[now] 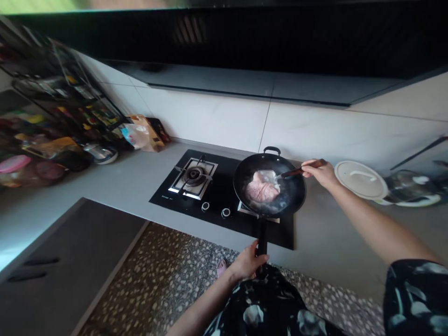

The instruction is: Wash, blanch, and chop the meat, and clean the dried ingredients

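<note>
A black wok [296,196] stands over the right burner of the gas stove. Pale pinkish meat [262,189] lies in it, with a hazy look like steam around. My left hand [249,261] is closed around the wok's long black handle [262,235], which points toward my body. Over the wok's right rim, my right hand [319,171] grips a spatula [293,173] by its dark reddish-brown handle. The spatula's metal blade sits at the far side of the meat and touches it or lies close against it; I cannot tell which.
The left burner [193,174] and two knobs [206,206] are on the black stovetop [224,186]. A white lid [361,180] and a glass-lidded pot [415,189] stand at right. Bags [142,133] and a rack [70,93] crowd the left. A dark range hood [245,42] hangs above.
</note>
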The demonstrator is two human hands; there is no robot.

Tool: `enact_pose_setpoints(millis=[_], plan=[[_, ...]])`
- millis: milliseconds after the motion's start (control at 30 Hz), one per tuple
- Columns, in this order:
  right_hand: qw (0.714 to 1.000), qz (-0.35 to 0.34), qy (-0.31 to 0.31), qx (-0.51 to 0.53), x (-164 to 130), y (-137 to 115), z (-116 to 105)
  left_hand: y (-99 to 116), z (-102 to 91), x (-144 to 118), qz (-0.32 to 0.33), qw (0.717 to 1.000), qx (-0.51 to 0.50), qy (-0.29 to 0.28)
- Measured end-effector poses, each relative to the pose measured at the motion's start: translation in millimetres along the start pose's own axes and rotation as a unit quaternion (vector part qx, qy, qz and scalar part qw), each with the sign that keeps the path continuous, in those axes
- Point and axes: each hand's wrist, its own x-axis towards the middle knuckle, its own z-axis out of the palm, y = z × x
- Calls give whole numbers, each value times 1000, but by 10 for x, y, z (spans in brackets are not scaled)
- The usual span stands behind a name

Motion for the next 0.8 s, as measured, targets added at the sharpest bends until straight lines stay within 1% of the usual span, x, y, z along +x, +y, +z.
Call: enact_pose_setpoints(millis=[100, 200, 300, 367, 500, 700, 800], plan=[[998, -35, 23, -49, -324, -327, 7, -55, -13, 30, 3, 1000, 8, -8], [991, -85, 35, -99, -641, -602, 71, -77, -36, 41, 15, 999, 51, -3], [971, -155, 41, -176, -922, -809, 158, -106, -45, 46, 20, 996, 81, 2], [955, -189, 45, -222, -1086, -906, 216, -140, -36, 54, 21, 998, 67, -8], [940, -214, 52, -262, -1358, -989, 322, -221, -7, 81, 23, 999, 3, -22], [936, -215, 52, -273, -1671, -1005, 423, -286, 4, 112, 16, 998, -41, -49], [935, -220, 48, -274, -1821, -1028, 461, -303, 12, 116, 18, 997, -56, -48]])
